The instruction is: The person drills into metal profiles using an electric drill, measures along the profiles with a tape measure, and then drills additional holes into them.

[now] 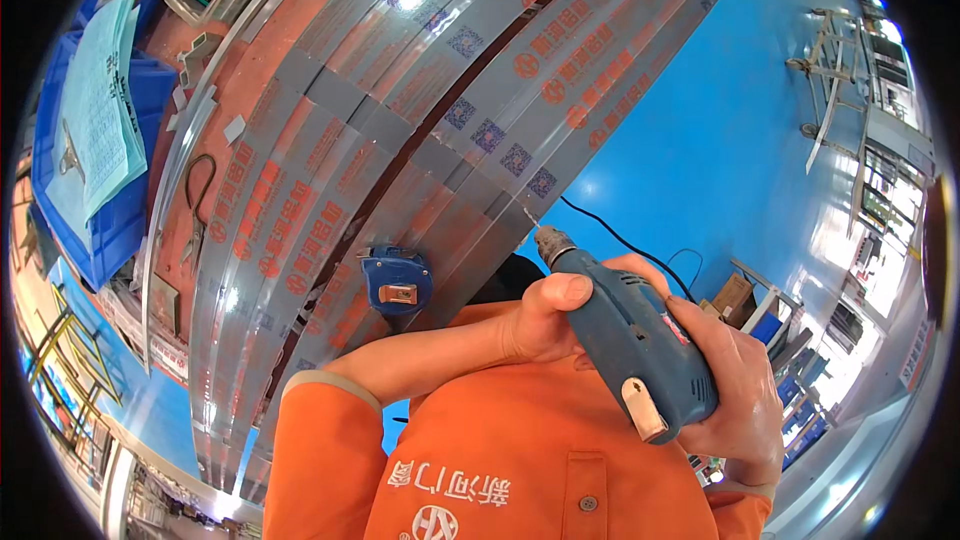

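Note:
A dark blue electric drill (635, 340) is in both my hands, its chuck pointing up and to the left. My right hand (740, 380) wraps round the rear of the body and the grip, which is mostly hidden. With its thumb on the side near the chuck, my left hand (548, 312) supports the front of the drill. The thin drill bit (532, 217) reaches the outer edge of a grey, film-wrapped metal profile (470, 230); whether it touches cannot be told. Beside my left forearm, a blue tape measure (397, 280) lies on the profiles.
More film-wrapped profiles (330, 125) lie lengthwise on a red bench top (262, 60). Scissors (196, 202) and small metal pieces lie there. A blue bin (150, 110) holds a clipboard with papers (95, 130). A black cable (630, 245) trails over the blue floor; racks stand right.

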`<act>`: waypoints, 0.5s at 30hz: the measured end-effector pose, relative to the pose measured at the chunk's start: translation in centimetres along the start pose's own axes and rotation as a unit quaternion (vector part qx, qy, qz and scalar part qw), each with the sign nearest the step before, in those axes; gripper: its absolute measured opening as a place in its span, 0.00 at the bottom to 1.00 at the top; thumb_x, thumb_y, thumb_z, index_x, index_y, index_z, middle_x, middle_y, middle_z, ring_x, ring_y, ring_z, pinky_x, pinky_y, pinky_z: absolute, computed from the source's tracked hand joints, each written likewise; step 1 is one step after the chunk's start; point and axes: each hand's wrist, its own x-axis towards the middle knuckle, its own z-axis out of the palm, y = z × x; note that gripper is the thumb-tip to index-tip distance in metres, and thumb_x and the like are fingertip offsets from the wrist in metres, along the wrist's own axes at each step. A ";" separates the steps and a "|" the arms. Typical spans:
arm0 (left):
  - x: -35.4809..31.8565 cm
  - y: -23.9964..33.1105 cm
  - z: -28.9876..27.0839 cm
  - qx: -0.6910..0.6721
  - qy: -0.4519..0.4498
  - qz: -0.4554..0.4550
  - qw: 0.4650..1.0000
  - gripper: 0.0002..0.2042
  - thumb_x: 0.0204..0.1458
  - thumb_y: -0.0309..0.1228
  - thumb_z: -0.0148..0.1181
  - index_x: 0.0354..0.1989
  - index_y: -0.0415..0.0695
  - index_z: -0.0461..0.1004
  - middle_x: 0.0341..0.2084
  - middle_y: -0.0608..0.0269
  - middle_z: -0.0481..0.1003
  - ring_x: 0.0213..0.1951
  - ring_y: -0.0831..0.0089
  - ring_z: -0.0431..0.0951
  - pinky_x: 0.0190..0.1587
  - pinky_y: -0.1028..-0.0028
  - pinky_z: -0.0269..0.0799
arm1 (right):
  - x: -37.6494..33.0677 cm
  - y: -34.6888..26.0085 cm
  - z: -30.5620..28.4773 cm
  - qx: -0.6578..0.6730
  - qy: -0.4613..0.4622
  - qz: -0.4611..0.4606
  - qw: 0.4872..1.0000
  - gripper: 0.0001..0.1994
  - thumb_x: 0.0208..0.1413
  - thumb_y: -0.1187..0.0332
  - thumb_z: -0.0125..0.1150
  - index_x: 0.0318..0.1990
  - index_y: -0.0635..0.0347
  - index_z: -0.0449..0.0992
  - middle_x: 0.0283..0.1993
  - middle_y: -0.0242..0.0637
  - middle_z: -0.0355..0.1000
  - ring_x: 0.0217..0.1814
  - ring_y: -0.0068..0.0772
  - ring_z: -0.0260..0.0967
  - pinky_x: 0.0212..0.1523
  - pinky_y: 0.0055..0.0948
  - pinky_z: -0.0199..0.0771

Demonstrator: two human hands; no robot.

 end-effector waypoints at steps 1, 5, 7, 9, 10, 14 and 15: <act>0.0 0.1 0.1 0.001 0.002 0.000 1.000 0.37 0.46 0.59 0.57 0.59 0.43 0.69 0.40 0.50 0.78 0.19 0.77 0.67 0.17 0.81 0.61 | 0.0 -0.1 0.0 -0.005 0.001 -0.004 1.000 0.38 0.36 0.75 0.80 0.61 0.67 0.72 0.40 0.47 0.81 0.33 0.42 0.78 0.32 0.35 0.79; 0.1 0.3 0.2 0.001 0.002 0.000 1.000 0.37 0.46 0.59 0.57 0.58 0.42 0.69 0.38 0.50 0.78 0.19 0.77 0.67 0.17 0.81 0.60 | 0.1 0.0 0.2 -0.009 0.012 -0.004 1.000 0.38 0.36 0.76 0.80 0.61 0.66 0.73 0.40 0.46 0.81 0.32 0.42 0.77 0.32 0.35 0.78; 0.2 0.3 0.3 0.000 0.002 -0.003 1.000 0.37 0.46 0.59 0.57 0.58 0.42 0.69 0.37 0.50 0.78 0.19 0.77 0.68 0.17 0.81 0.60 | 0.1 0.0 0.3 -0.007 0.023 0.000 1.000 0.38 0.35 0.76 0.80 0.61 0.66 0.73 0.39 0.45 0.81 0.32 0.41 0.77 0.32 0.34 0.77; 0.2 0.3 0.2 0.001 0.001 0.002 1.000 0.37 0.46 0.59 0.57 0.58 0.42 0.69 0.37 0.50 0.78 0.19 0.78 0.67 0.17 0.81 0.60 | 0.2 -0.1 0.1 -0.011 0.018 0.002 1.000 0.39 0.35 0.76 0.80 0.61 0.65 0.73 0.40 0.45 0.81 0.32 0.41 0.76 0.32 0.35 0.77; 0.2 0.2 0.2 0.003 0.002 0.006 1.000 0.37 0.46 0.59 0.56 0.58 0.42 0.69 0.37 0.50 0.78 0.19 0.78 0.67 0.16 0.81 0.59 | 0.2 -0.1 0.1 -0.014 0.013 0.003 1.000 0.39 0.34 0.76 0.79 0.61 0.65 0.73 0.40 0.44 0.81 0.32 0.41 0.76 0.32 0.35 0.77; 0.2 0.1 0.1 -0.002 0.005 0.019 1.000 0.37 0.46 0.59 0.56 0.58 0.43 0.70 0.37 0.50 0.78 0.20 0.77 0.68 0.17 0.81 0.60 | 0.7 -0.6 -0.6 -0.030 -0.009 0.008 0.999 0.40 0.33 0.75 0.79 0.62 0.64 0.73 0.40 0.43 0.80 0.31 0.41 0.76 0.32 0.35 0.76; 0.1 0.1 0.1 -0.008 0.009 0.022 1.000 0.37 0.46 0.59 0.55 0.58 0.43 0.70 0.37 0.50 0.78 0.22 0.76 0.70 0.18 0.81 0.62 | 1.0 -0.9 -0.9 -0.039 -0.018 0.011 0.999 0.40 0.33 0.75 0.79 0.62 0.63 0.73 0.40 0.43 0.80 0.31 0.41 0.75 0.32 0.35 0.76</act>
